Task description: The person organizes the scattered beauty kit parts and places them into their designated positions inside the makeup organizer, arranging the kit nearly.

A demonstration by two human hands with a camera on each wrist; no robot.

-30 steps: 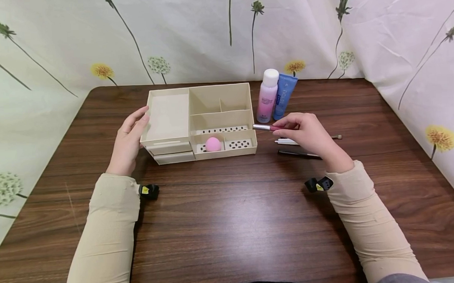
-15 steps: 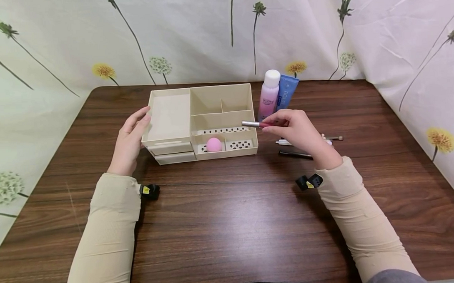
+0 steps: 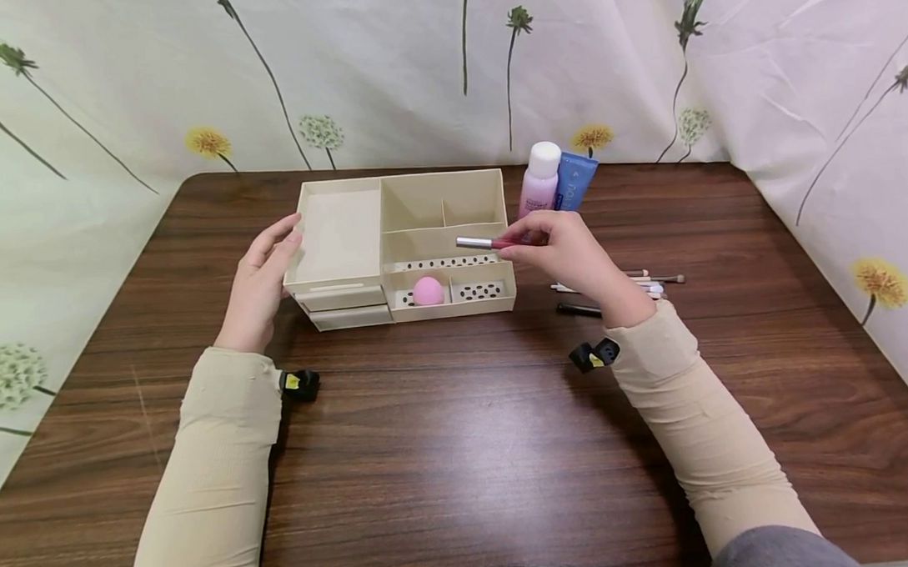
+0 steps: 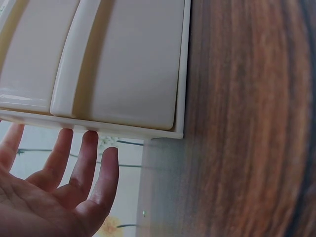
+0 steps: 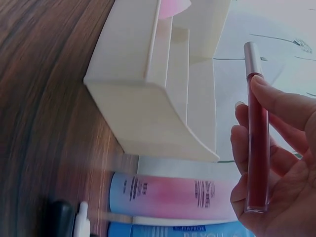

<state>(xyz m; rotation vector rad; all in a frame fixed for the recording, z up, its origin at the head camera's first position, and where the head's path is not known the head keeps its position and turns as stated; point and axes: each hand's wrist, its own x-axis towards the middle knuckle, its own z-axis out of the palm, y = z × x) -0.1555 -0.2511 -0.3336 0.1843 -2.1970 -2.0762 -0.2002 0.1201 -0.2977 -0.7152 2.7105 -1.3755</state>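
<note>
My right hand [image 3: 554, 245] pinches a lip gloss tube [image 5: 258, 143], dark red with a silver cap, between thumb and fingers. In the head view its silver cap [image 3: 473, 243] points left, over the right-hand compartments of a cream desktop organizer [image 3: 339, 229]. The fingertips of my left hand [image 3: 254, 282] touch the organizer's left side; in the left wrist view the fingers [image 4: 81, 168] are spread below its side wall. A pink ball-shaped sponge [image 3: 427, 290] sits in the front left small compartment. Two drawers [image 3: 342, 297] at the organizer's front left are closed.
Behind my right hand stand a pink bottle [image 3: 542, 180] with a white cap and a blue tube [image 3: 575, 179]. Several slim brushes [image 3: 652, 280] and a black pen-like stick [image 3: 578, 309] lie right of the organizer. A floral cloth [image 3: 416, 68] hangs along the table's back edge.
My right hand has moved left and slightly up with the lip gloss tube, from beside the organizer to over its right compartments. The left hand stays at the organizer's side.
</note>
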